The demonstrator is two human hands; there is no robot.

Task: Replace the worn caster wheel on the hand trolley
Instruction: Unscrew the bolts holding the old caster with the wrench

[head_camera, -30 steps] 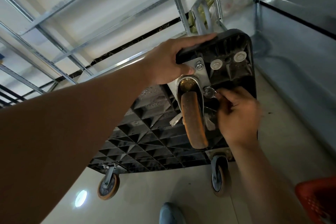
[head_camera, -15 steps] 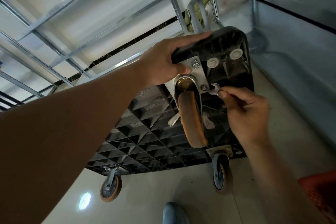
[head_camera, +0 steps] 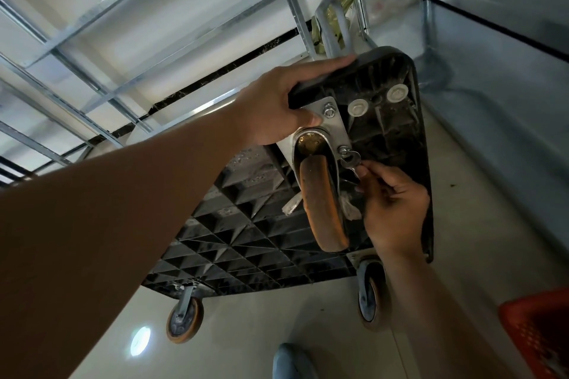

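Note:
The black hand trolley [head_camera: 252,231] stands tipped up on edge, its ribbed underside facing me. A worn orange caster wheel [head_camera: 323,203] hangs from a metal mounting plate [head_camera: 334,126] near the top corner. My left hand [head_camera: 277,104] grips the trolley's top edge, thumb on the plate beside the upper nut [head_camera: 328,110]. My right hand [head_camera: 394,206] holds a small wrench [head_camera: 351,161] whose jaw sits on the lower nut [head_camera: 343,151] of the plate.
Two more casters [head_camera: 184,318] [head_camera: 374,295] touch the pale floor. Metal shelving [head_camera: 123,49] rises behind the trolley, with bags [head_camera: 385,0] on a shelf. A red crate [head_camera: 538,332] sits at the lower right, and a grey shoe [head_camera: 289,361] at the bottom.
My right hand has drawn down and right, away from the plate, swinging the wrench on the lower nut. The left hand keeps its grip on the trolley edge.

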